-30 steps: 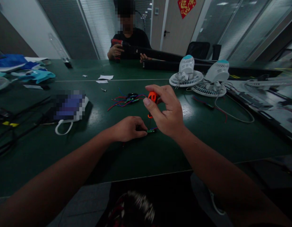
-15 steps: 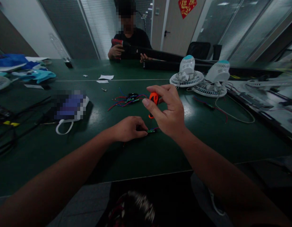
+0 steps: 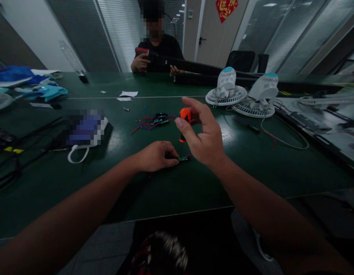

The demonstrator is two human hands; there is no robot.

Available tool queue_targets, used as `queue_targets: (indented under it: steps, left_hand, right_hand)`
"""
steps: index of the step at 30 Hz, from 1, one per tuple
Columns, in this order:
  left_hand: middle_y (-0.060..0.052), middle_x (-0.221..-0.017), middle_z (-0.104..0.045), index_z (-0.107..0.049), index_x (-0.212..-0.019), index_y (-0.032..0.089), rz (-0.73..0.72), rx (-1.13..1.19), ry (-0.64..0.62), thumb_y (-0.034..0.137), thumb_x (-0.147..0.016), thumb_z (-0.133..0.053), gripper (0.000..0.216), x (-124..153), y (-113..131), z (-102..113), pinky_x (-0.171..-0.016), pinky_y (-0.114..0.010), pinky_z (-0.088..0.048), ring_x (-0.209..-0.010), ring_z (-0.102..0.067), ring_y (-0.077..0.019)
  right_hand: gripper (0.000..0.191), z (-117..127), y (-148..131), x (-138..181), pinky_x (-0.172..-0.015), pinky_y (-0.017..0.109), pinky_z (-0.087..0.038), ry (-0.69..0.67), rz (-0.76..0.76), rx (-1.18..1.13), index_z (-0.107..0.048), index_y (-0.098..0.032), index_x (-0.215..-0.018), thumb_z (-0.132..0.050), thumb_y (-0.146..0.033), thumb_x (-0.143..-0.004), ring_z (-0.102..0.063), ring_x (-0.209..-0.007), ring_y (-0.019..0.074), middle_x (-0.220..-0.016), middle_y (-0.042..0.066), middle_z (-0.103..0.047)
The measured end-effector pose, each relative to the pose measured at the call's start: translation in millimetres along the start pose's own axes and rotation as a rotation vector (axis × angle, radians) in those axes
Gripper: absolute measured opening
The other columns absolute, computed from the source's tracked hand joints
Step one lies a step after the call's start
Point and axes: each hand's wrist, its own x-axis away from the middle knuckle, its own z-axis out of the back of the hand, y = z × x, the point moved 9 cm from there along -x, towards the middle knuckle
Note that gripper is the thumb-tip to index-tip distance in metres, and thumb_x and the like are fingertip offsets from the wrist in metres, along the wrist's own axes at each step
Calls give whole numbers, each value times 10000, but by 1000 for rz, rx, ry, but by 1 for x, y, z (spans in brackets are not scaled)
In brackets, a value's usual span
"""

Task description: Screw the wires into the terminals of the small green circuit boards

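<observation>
A small green circuit board lies on the dark green table, with red and blue wires at its right end. The thumb and fingers of my left hand are closed on the board's left end. My right hand grips the orange-and-black handle of a screwdriver between thumb and fingers. The tool stands nearly upright, its thin shaft running down to the board; what the tip touches is too small to make out. Just beyond my hands rests a bunch of wired circuit boards.
Two white fan heads stand at the back right, near another wired board. A phone-like device with a white cable lies to the left, beside black cables. Across the table a person holds a red-and-black power tool.
The screwdriver handle has turned a little in my right hand, and those fingers have shifted around it. My left hand and the board have stayed in place.
</observation>
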Motion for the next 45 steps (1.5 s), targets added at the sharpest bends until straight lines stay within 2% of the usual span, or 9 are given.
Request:
queue_targets:
  steps: [4,12,18,26,38,45]
  left_hand:
    - [-35,-884,-685,-711,-888,163,-9,7,-1,313,-789,-637,195,0,1,0,-703,-274,-482,-773,-630,-155]
    - [-21,-880,-687,-716,-907,177,-5,-12,-4,321,-793,-642,198,0,0,0,-689,-249,-477,-760,-627,-141]
    - [-25,-872,-676,-705,-898,165,-12,3,1,319,-791,-643,198,0,-1,-1,-679,-252,-474,-751,-620,-141]
    - [-22,-862,-688,-691,-887,171,-2,15,-1,312,-794,-640,177,0,-2,-1,-686,-268,-466,-761,-619,-149]
    - [-9,-848,-685,-704,-891,188,-23,-25,13,322,-792,-649,176,0,0,1,-684,-260,-470,-761,-620,-143]
    - [-18,-879,-680,-698,-892,178,-13,-6,6,316,-797,-644,176,1,-1,-1,-685,-257,-472,-766,-622,-140]
  right_hand:
    - [368,2,5,2,-783,344,-540,35,-53,-38,-501,-286,-1227,-619,-286,-879,-615,-883,149,-1051,21,-641]
    - [268,-1,6,0,-798,351,-539,-4,-35,-9,-526,-260,-1189,-536,-292,-923,-630,-929,156,-1125,43,-658]
    - [241,0,3,0,-789,341,-530,-3,-10,-31,-546,-252,-1174,-523,-271,-935,-633,-911,144,-1098,34,-662]
    - [313,1,2,1,-755,310,-518,1,-20,12,-588,-257,-1137,-681,-317,-845,-595,-925,144,-1069,28,-610]
    - [254,1,7,0,-757,329,-516,2,-34,-3,-566,-241,-1163,-562,-261,-910,-615,-909,147,-1054,27,-649]
    - [289,5,3,-1,-738,323,-528,34,-45,30,-605,-260,-1108,-679,-316,-835,-592,-954,162,-1090,45,-590]
